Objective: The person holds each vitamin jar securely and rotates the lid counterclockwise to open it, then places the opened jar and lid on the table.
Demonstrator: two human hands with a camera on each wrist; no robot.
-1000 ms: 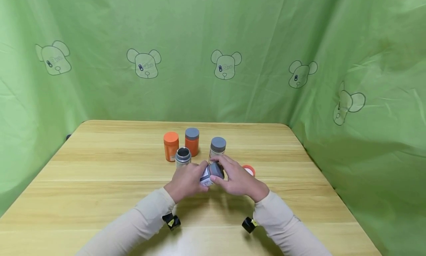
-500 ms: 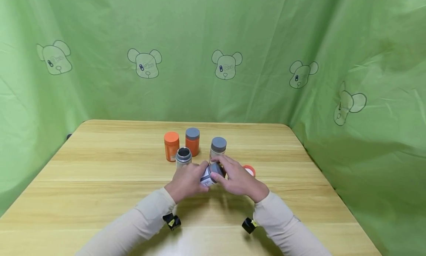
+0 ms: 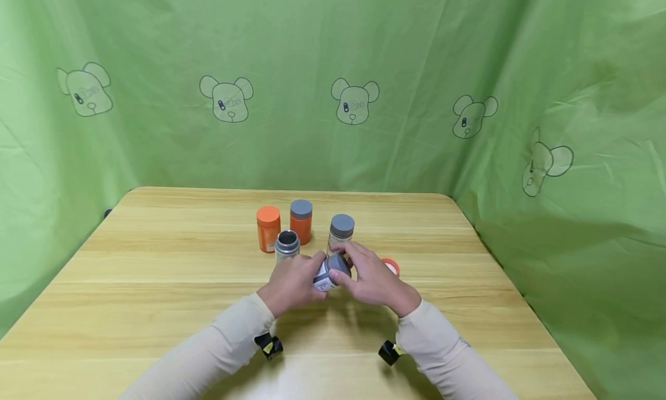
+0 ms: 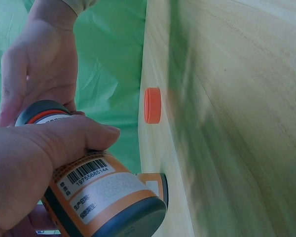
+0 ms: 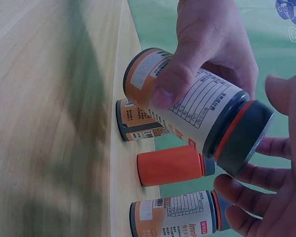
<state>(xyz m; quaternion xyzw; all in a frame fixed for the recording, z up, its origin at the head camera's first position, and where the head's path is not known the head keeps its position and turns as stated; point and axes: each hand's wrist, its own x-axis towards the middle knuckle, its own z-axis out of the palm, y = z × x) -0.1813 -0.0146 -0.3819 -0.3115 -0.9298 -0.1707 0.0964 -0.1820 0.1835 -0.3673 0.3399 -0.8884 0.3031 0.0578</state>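
My left hand (image 3: 293, 281) grips the body of a labelled jar (image 5: 202, 98), holding it tilted above the table. Its thumb lies across the printed white-and-orange label. My right hand (image 3: 366, 276) curls its fingers and thumb round the jar's dark grey lid (image 5: 246, 140). The lid sits on the jar, with an orange ring showing below it. In the right wrist view the fingertips are at the lid's lower edge and the thumb looks slightly apart from it. Behind the left hand stands a lidless jar (image 3: 286, 244) with a threaded neck; the hand hides its lower part.
An orange jar (image 3: 268, 232) and an orange jar with a grey lid (image 3: 300, 223) stand farther back on the wooden table (image 3: 182, 244). A labelled jar with a grey lid (image 3: 341, 226) stands behind my right hand. An orange lid (image 4: 153, 105) lies to the right.
Both hands stay almost in place with the jar. The right hand's thumb and fingers have shifted only slightly at the lid.
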